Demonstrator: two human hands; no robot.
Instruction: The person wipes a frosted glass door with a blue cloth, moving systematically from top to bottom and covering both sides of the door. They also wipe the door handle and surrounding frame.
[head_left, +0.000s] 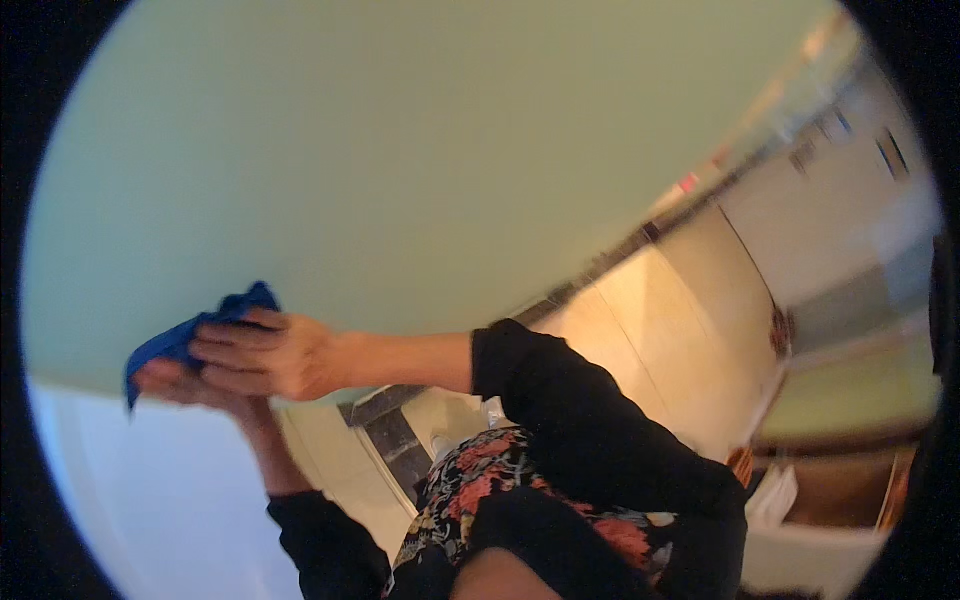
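Note:
A crumpled dark blue cloth is bunched up against the pale green wall, at the left of the view. My right hand reaches across from the right, its fingers bent over the cloth. Just below and to its left, my left hand grips the lower part of the same cloth, and its fingertips are partly covered by it. The two hands overlap, the right one lying nearer to me. Both forearms are bare up to black sleeves.
A bright white surface borders the wall at the lower left. Dark skirting runs along the wall's foot beside light floor tiles. At the lower right stands an open brown box-like container with something white in it.

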